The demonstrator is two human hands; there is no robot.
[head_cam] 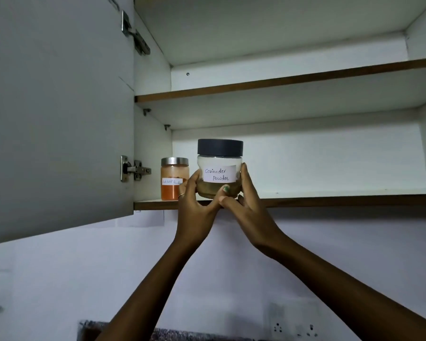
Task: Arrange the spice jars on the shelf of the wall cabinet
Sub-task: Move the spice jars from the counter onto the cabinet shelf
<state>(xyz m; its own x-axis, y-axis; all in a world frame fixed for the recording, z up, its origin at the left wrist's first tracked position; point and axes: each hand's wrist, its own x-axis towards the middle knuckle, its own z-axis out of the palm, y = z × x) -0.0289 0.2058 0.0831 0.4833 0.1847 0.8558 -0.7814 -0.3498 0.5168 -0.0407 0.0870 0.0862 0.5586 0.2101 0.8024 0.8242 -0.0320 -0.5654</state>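
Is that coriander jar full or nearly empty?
Mostly empty: in the coriander jar brownish powder fills only the bottom part; above it the clear wall shows white up to the dark lid.

A clear, squat coriander jar (220,168) with a dark grey screw lid is seen upright at the front edge of the lower shelf (330,199) of the wall cabinet. A white handwritten label reading "Coriander Powder" is turned outward, and brownish powder is seen filling only the bottom part. Whether its base rests on the shelf cannot be told. Just to its left, further back, a taller orange powder jar (174,179) with a shiny metal lid is stood upright on the same shelf, a small white label fixed to its front.
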